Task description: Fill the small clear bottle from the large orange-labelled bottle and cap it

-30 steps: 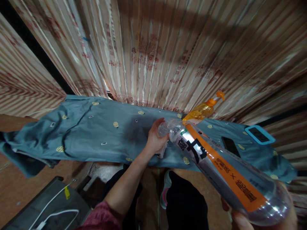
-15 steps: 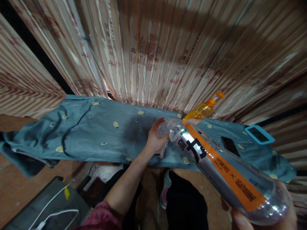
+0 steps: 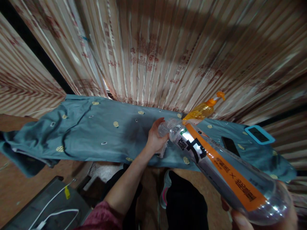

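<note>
A large clear plastic bottle (image 3: 223, 169) with an orange and silver label lies slanted across the right side, its neck toward the middle. My right hand (image 3: 242, 218) is closed round its base at the lower right, partly hidden behind it. My left hand (image 3: 157, 137) is closed at the bottle's neck end, on a clear plastic piece (image 3: 163, 128) whose kind I cannot make out. Under that hand hangs something whitish (image 3: 163, 150), possibly cloth. Just behind the bottle neck stands an orange pump bottle (image 3: 201, 111), its lower part hidden.
A narrow table is covered by a blue-green cloth (image 3: 81, 127) with pineapple prints. At its right lie a dark phone (image 3: 230, 146) and a blue-framed device (image 3: 260, 134). Striped curtains (image 3: 148, 48) hang behind. White cables (image 3: 61, 211) lie on a dark case (image 3: 59, 195) at lower left.
</note>
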The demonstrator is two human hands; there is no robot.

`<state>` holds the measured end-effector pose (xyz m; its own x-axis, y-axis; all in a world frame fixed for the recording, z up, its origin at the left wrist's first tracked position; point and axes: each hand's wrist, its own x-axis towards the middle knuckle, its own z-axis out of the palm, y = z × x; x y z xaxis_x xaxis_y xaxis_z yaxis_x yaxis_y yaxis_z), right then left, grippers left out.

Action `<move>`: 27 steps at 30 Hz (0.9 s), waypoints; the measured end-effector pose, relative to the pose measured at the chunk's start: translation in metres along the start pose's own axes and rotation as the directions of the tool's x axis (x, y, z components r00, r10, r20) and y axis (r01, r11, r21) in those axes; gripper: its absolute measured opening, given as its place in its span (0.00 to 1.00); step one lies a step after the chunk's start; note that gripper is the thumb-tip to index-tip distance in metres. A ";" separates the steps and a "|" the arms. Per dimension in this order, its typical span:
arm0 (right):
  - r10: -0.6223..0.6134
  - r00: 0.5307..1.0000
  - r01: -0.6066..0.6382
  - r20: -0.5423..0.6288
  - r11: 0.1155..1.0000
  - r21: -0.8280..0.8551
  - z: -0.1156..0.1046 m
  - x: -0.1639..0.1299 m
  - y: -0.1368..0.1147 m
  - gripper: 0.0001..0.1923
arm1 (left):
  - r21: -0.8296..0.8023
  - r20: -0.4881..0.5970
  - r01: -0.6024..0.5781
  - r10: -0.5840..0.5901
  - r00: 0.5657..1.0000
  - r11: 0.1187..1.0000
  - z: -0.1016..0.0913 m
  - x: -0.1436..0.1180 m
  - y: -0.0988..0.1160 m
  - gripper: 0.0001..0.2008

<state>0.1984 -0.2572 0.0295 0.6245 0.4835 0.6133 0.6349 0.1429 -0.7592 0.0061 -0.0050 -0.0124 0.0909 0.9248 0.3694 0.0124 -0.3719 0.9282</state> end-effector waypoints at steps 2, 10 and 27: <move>-0.008 1.000 0.008 0.010 1.000 0.010 0.000 0.000 0.000 0.58 | 0.002 0.001 -0.009 0.009 1.000 1.000 0.000 0.000 0.000 0.34; 0.018 1.000 -0.017 -0.006 0.999 0.048 0.002 0.001 -0.007 0.57 | 0.014 0.007 -0.009 0.009 1.000 1.000 -0.001 0.000 -0.002 0.35; 0.009 1.000 -0.009 0.012 1.000 0.019 -0.002 0.003 0.004 0.58 | -0.013 -0.002 -0.006 0.006 1.000 1.000 0.001 0.000 -0.003 0.34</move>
<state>0.2036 -0.2568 0.0292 0.6245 0.4949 0.6042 0.6208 0.1548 -0.7685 0.0069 -0.0033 -0.0155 0.0888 0.9228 0.3748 -0.0012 -0.3762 0.9265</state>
